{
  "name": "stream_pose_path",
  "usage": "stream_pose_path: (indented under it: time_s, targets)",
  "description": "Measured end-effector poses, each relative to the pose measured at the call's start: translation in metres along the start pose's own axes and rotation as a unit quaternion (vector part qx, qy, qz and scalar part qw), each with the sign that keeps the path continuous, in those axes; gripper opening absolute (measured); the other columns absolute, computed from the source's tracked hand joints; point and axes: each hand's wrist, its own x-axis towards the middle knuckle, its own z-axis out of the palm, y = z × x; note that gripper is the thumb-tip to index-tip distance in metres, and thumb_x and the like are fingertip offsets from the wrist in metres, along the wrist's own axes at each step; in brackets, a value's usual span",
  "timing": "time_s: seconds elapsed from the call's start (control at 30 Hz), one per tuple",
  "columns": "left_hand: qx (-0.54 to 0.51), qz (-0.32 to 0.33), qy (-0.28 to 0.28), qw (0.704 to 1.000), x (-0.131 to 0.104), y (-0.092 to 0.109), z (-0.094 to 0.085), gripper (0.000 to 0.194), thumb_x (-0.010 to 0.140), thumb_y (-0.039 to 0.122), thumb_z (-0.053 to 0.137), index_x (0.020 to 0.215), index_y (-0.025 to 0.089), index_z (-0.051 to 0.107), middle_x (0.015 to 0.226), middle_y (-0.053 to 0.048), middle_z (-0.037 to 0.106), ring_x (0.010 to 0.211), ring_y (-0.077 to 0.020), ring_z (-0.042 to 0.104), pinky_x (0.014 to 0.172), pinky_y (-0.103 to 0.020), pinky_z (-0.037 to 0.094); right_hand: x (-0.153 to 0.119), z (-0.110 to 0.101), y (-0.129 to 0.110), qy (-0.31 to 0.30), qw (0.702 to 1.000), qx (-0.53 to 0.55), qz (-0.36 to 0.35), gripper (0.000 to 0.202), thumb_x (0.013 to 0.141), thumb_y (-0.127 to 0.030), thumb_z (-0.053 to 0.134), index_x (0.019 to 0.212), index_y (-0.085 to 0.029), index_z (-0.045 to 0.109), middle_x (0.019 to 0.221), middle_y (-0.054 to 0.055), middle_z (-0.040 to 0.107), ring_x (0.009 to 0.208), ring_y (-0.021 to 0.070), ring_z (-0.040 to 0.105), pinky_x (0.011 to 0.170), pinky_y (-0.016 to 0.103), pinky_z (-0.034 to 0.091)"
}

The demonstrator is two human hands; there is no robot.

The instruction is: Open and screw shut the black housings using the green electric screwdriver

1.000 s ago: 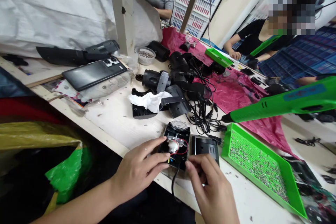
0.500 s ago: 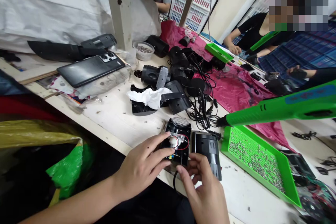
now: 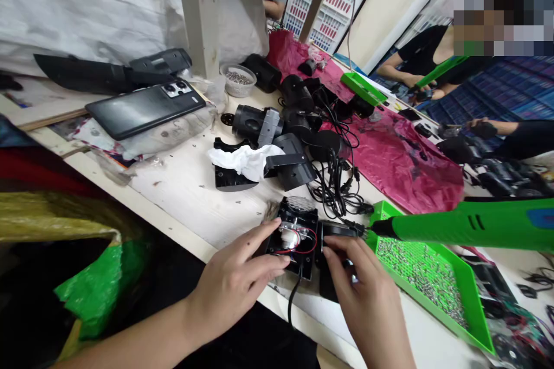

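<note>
– From the head view, how does the piece in front of you look?
– It's an open black housing (image 3: 308, 262) lying on the worktop (image 3: 173, 199), its insides facing up. At its far end sits a clear round lens (image 3: 300, 203) with a honeycomb pattern. Near the middle I see a white round part (image 3: 289, 238), and thin red wires (image 3: 316, 240) loop beside it. A black cable (image 3: 291, 302) runs down from the near end, over the worktop's edge.

– And where is it from your fingers?
– Just under my left hand (image 3: 234, 277). Those fingers are spread apart, their tips on the housing's left side and near corner.

– Your right hand (image 3: 367, 285)?
– Just right of the housing, at the black cover (image 3: 328, 281). Thumb and forefinger are close together at the cover's near-left side; whether they pinch it, I can't tell. The green tray (image 3: 481, 318) of screws lies farther right.
</note>
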Motion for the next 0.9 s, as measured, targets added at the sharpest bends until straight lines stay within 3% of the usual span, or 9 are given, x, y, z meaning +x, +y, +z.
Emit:
stream_pose_path:
  time_s: [0.17, 0.4, 0.53, 0.67, 0.83, 0.9]
  targets:
    - [0.033, 0.017, 0.01, 0.999, -0.002, 0.0, 0.002, 0.018, 0.093, 0.018, 0.052, 0.098, 0.023, 0.068, 0.134, -0.012, 0.059, 0.101, -0.0224, 0.069, 0.075, -0.035, 0.062, 0.013, 0.006, -0.011, -0.054, 0.998, -0.026, -0.028, 0.012, 0.095, -0.027, 0.048, 0.101, -0.025, 0.058, 0.095, 0.001, 0.063, 0.079, 0.0166, 0.062, 0.066, 0.028, 0.046]
    - [0.035, 0.002, -0.003, 0.999, -0.004, -0.002, 0.003, 0.018, 0.094, 0.023, 0.052, 0.106, 0.024, 0.066, 0.137, -0.01, 0.057, 0.097, -0.0207, 0.071, 0.073, -0.035, 0.063, 0.019, 0.005, -0.005, -0.066, 0.99, -0.068, -0.106, 0.015, 0.097, -0.027, 0.044, 0.09, -0.024, 0.056, 0.085, 0.001, 0.061, 0.077, 0.0173, 0.058, 0.065, 0.028, 0.044]
    - [0.009, -0.021, -0.006, 1.0, -0.002, -0.003, 0.004, 0.018, 0.094, 0.025, 0.052, 0.105, 0.025, 0.067, 0.138, -0.008, 0.057, 0.099, -0.0207, 0.07, 0.075, -0.035, 0.062, 0.016, 0.003, 0.002, -0.056, 0.99, -0.067, -0.107, 0.016, 0.098, -0.025, 0.042, 0.09, -0.023, 0.055, 0.087, 0.002, 0.062, 0.078, 0.017, 0.059, 0.067, 0.028, 0.044]
    - [0.017, -0.022, -0.034, 0.999, 0.0, -0.001, 0.005, 0.015, 0.093, 0.025, 0.055, 0.103, 0.025, 0.066, 0.137, -0.008, 0.057, 0.1, -0.0239, 0.069, 0.077, -0.041, 0.062, 0.015, 0.004, 0.002, -0.064, 0.988, -0.087, -0.11, 0.019, 0.098, -0.029, 0.04, 0.091, -0.023, 0.056, 0.084, 0.002, 0.062, 0.074, 0.0171, 0.06, 0.063, 0.028, 0.044]
    - [-0.001, -0.054, -0.088, 0.995, 0.007, 0.004, 0.002, 0.006, 0.086, 0.022, 0.064, 0.092, 0.022, 0.064, 0.151, -0.015, 0.039, 0.109, -0.0309, 0.064, 0.08, -0.047, 0.059, 0.023, 0.003, -0.003, -0.063, 0.979, -0.145, -0.13, 0.025, 0.098, -0.039, 0.04, 0.086, -0.024, 0.054, 0.08, 0.001, 0.06, 0.068, 0.0172, 0.059, 0.055, 0.028, 0.039]
    - [-0.013, -0.053, -0.101, 0.993, 0.01, 0.004, 0.001, 0.004, 0.085, 0.021, 0.065, 0.089, 0.021, 0.063, 0.15, -0.016, 0.04, 0.106, -0.0303, 0.066, 0.079, -0.046, 0.059, 0.027, 0.001, -0.005, -0.067, 0.972, -0.169, -0.15, 0.027, 0.099, -0.037, 0.038, 0.081, -0.024, 0.053, 0.073, -0.001, 0.058, 0.063, 0.0167, 0.058, 0.054, 0.029, 0.037]
